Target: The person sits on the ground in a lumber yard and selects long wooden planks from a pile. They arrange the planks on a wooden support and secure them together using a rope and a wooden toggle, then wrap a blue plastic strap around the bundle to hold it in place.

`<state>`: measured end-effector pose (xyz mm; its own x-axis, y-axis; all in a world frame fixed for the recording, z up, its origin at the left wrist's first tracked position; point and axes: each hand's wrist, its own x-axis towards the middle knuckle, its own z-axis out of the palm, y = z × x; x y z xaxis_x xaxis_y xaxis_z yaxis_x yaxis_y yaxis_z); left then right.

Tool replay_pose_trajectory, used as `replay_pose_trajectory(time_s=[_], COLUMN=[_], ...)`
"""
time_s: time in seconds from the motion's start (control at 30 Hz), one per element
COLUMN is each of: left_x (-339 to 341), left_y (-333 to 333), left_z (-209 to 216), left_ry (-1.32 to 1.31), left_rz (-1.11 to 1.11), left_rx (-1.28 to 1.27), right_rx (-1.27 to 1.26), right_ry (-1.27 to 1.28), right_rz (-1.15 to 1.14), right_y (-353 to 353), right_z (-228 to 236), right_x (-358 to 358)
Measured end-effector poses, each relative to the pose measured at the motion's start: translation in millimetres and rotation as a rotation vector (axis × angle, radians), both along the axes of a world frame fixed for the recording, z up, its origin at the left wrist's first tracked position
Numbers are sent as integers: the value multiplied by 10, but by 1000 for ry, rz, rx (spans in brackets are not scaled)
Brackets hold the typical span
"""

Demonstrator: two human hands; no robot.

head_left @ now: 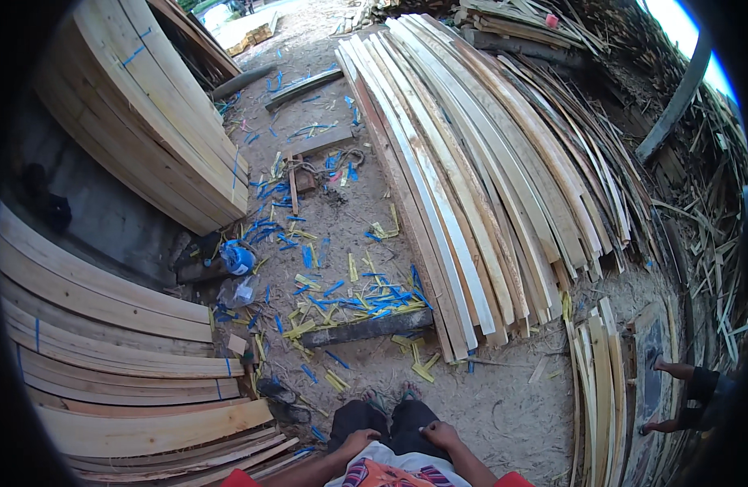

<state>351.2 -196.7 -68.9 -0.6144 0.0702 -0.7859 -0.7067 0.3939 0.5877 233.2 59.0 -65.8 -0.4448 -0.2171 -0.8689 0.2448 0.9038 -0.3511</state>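
Observation:
My left hand [360, 441] rests on my left thigh, on the dark trousers [358, 419]. On the other thigh lies my right hand [441, 436]. Both hands appear relaxed, with nothing visible in them; the finger details are small. Between the hands is a light cloth with an orange and purple patterned part [402, 472]. Beyond my feet, a short thick timber [366, 331] lies across the sandy ground, with blue and yellow strap scraps [374, 299] along it.
Long sawn boards [463, 178] form a wide stack ahead right. More board stacks stand at far left [159, 122] and near left [131, 365]. A narrow slat bundle [601, 390] lies right, near another person's legs [674, 371]. A blue-wrapped roll [238, 258] sits left.

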Motion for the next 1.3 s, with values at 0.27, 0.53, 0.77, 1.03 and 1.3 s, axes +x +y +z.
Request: replay_pose_trajectory(time_s=[0.27, 0.53, 0.77, 1.03, 1.3], left_x=[-330, -1073, -1609, -1233, -2674], left_y=[-396, -1075, -1383, -1633, -963], left_z=[-1231, -2971, -3589, -3825, -3411], left_ry=[143, 157, 442, 440, 562], left_rz=[-63, 262, 410, 529, 349], left_rx=[-772, -870, -965, -869, -198], right_rx=[-193, -152, -511, -685, -774], right_ry=[-145, 75, 150, 217, 269], right_rz=[-867, -1625, -1827, -1842, -1570], right_y=[259, 797, 1053, 942, 223], right_z=[-1792, -4522, -5581, -5402, -3687], right_x=[-456, -1185, -1742, -1613, -889])
